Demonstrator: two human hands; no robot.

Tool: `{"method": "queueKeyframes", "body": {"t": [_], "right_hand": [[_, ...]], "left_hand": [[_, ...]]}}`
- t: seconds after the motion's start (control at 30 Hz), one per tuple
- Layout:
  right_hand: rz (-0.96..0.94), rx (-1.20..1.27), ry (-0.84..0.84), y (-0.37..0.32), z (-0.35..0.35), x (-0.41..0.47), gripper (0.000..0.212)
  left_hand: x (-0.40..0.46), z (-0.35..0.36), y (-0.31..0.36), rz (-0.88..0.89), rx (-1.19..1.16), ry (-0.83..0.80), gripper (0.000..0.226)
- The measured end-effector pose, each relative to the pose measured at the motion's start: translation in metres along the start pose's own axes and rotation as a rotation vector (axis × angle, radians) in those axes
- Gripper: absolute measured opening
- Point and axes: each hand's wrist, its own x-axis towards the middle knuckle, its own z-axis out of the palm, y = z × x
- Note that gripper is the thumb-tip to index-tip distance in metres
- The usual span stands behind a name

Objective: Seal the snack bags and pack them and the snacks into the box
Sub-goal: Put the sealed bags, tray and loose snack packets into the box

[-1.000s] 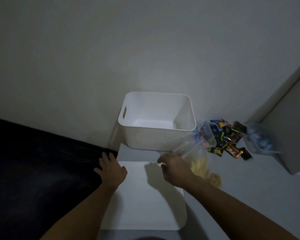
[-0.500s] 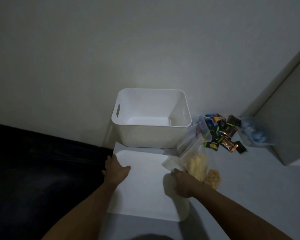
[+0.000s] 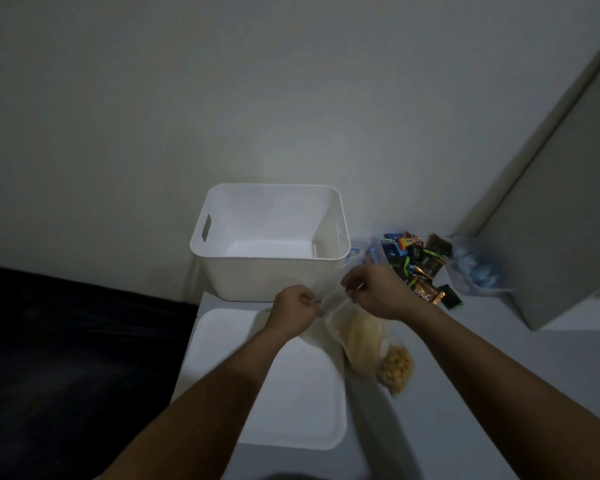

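Note:
A clear snack bag (image 3: 359, 336) with pale yellow chips hangs in front of the white box (image 3: 271, 275). My left hand (image 3: 293, 311) pinches the left end of the bag's top edge, and my right hand (image 3: 373, 289) pinches its right end. A second clear bag (image 3: 397, 370) of small golden snacks lies on the table just right of it. The box stands open with nothing visible inside, and its white lid (image 3: 291, 403) lies flat in front of it. Several wrapped snacks (image 3: 421, 268) are heaped to the right of the box.
Another clear bag with blue contents (image 3: 473, 268) lies at the far right near a grey cabinet (image 3: 568, 237). A dark surface (image 3: 77, 358) runs along the table's left edge. The wall stands close behind the box.
My left hand has left the lid and moved up to take the bag's top edge. My right hand has lifted the chip bag up and holds its other end.

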Motion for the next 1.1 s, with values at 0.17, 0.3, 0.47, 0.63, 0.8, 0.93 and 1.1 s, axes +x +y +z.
{"method": "queueKeyframes", "body": {"t": [0.17,0.3,0.47,0.63,0.8,0.93,1.1], "right_hand": [[0.062,-0.074,-0.016,0.031,-0.013,0.006,0.043],[0.025,-0.135,-0.127,0.049,-0.013,0.008,0.056],[-0.05,-0.234,-0.107,0.067,-0.016,0.007,0.045],[-0.082,-0.21,-0.075,0.083,-0.027,0.002,0.013],[-0.043,-0.187,0.0,0.099,-0.04,0.002,0.014],[-0.032,-0.195,0.034,0.114,-0.04,0.006,0.018],[0.007,-0.068,0.037,0.124,-0.037,0.006,0.034]], "left_hand": [[0.001,0.017,0.01,0.012,0.029,0.021,0.008],[-0.001,0.026,0.018,0.001,0.062,0.09,0.009],[-0.005,0.033,0.031,-0.005,0.08,0.065,0.01],[-0.007,0.04,0.042,-0.011,0.081,0.052,0.015],[-0.009,0.048,0.055,0.026,0.135,0.11,0.015],[-0.011,0.055,0.065,0.049,0.152,0.185,0.015],[-0.013,0.061,0.07,0.051,0.164,0.182,0.018]]}}
